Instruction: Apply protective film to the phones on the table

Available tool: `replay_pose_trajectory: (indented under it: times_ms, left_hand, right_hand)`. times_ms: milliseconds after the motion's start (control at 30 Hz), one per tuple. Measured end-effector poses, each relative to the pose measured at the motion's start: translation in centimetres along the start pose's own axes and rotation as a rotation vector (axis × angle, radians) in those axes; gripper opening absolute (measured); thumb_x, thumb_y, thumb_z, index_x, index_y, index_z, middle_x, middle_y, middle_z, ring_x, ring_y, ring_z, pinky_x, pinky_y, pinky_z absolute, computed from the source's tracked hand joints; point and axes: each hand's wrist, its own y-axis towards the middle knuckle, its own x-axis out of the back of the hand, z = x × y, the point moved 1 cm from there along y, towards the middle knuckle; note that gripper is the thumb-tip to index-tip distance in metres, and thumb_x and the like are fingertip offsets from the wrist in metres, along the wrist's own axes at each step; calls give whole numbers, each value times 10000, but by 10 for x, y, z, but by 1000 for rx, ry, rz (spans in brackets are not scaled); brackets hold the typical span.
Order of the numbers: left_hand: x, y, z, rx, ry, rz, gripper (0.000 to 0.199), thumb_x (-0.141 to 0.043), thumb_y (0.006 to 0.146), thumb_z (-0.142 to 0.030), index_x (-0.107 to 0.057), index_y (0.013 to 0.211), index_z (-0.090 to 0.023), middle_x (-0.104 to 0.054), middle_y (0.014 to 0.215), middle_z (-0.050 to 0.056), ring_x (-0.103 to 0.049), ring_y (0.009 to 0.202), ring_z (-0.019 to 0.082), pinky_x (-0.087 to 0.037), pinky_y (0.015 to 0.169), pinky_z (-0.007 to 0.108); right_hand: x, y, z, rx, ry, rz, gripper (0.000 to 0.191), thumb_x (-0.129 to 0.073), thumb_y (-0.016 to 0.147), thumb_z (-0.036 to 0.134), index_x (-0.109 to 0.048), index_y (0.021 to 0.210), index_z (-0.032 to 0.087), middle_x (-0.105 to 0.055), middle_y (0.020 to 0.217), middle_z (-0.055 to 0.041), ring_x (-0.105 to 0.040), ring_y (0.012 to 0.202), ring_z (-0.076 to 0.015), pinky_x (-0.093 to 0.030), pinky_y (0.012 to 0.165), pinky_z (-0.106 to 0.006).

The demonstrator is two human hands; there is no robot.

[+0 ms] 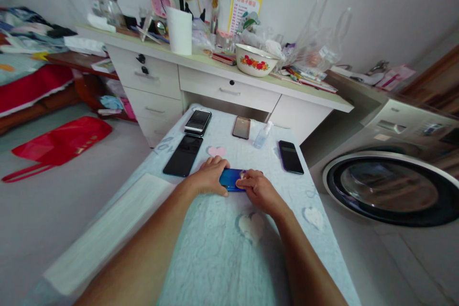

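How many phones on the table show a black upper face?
3: the top phone of the far-left stack, the large phone just nearer than it, and the purple-edged phone near the table's right edge. The stack could hide more.

Home room, washing machine (383,129), bed (28,67), pink clock (161,5)

Blue phone (230,180) partly hidden by left hand (211,176), right hand (258,190). Washer (389,187) cut by right edge. Fine print on poster (247,1) unreadably small.

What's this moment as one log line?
left hand: gripping blue phone at left end | right hand: bunched over its right part | bottle: on table, untouched
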Motion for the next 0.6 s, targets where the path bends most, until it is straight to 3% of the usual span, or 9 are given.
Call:
replay_pose_trajectory:
  times_ms: [133, 300, 600]
  left_hand:
    - [1, 0, 1, -10, -22, -5, 691, -767, 524, -430, -502, 1137, -251, -477, 1143, 50, -445, 1083, 270, -395, 921, 360]
    - [3, 1, 2, -21, -45, 9, 644, -752, 547, -411, -506, 1123, -261, -483, 1141, 41, -450, 1078, 261, -394, 910, 346]
    - [1, 3, 4, -34, -68, -8, 647, -762, 535, -399, -514, 1119, -267, -492, 1137, 42, -450, 1095, 282, -397, 906, 370]
  right_hand:
    - [-3, -2, -6, 17, 44, -4, 347, -510, 816, 3, -749, 899, 240, -626, 940, -37, -552, 899, -148, -410, 829, -270]
    - [-8, 6, -4, -132, -35, -70, 283, -518, 857, 74, -736, 953, 228, -618, 937, -57, -527, 894, -169, -409, 800, -271]
    - [-15, 20, 6, -294, -230, -65, 246, -481, 923, 169, -708, 1005, 219, -587, 984, -77, -483, 893, -195, -369, 818, -288]
